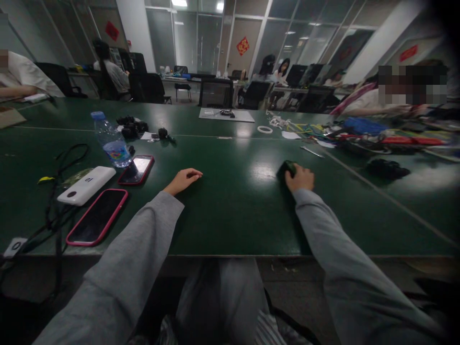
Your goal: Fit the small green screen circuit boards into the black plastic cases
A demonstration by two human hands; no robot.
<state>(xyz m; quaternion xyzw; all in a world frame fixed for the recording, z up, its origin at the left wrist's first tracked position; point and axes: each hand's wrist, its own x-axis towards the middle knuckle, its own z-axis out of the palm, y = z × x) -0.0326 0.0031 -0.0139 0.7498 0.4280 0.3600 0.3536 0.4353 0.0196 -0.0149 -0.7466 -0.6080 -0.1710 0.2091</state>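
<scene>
Dark object, one: blocky, green-black, angular edges; partly covered by the fingers of the right hand, its underside hidden and its make too dim to read. Located on the right half of the worktop; whether it rests there or is lifted slightly cannot be told.

Black item, far right: blurred, outline uncertain. Cord heap behind it: blue, red and yellow strands, individual pieces hard to separate.

Worktop: smooth, dark green, glossy, with pale seams. Bottle: clear ribbed plastic, blue cap, tilted in view. White slab: rounded corners, dark round spot. Two phones: pink-cased phone, dark screen; red-cased phone, glare across its glass. White ring: flat, round.

Right hand: forearm extended forward in grey knit sleeve, fingers curled around the dark object, gripping it. Left hand: forearm angled inward, back of hand upward, fingers loosely bent, low over the worktop, nearest the red-cased phone; palm hidden, so how far the fingers close cannot be told.
</scene>
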